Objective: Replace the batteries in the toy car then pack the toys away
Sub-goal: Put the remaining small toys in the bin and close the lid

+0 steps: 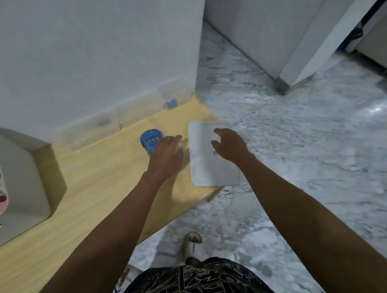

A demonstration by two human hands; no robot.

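Head view, looking down: both arms stretch out toward the far right end of the wooden worktop (pixel 81 200). The left hand (pixel 165 155) lies palm-down right against the blue toy car (pixel 150 139), just left of centre frame, covering its near end; whether the fingers grasp the car or only rest on it I cannot tell, since the blur hides the fingertips. My guess is that it is steadying or picking up the car for the battery job. The right hand (pixel 230 145) hovers with loosely curled fingers over a flat white lid (pixel 209 168) and grasps nothing. That lid lies beside the car, its right edge overhanging the worktop. At the left edge of the frame stands a white bin (pixel 23 178) with toys inside, probably where the packing ends. Clear plastic boxes (pixel 139 110) line the wall behind the car.
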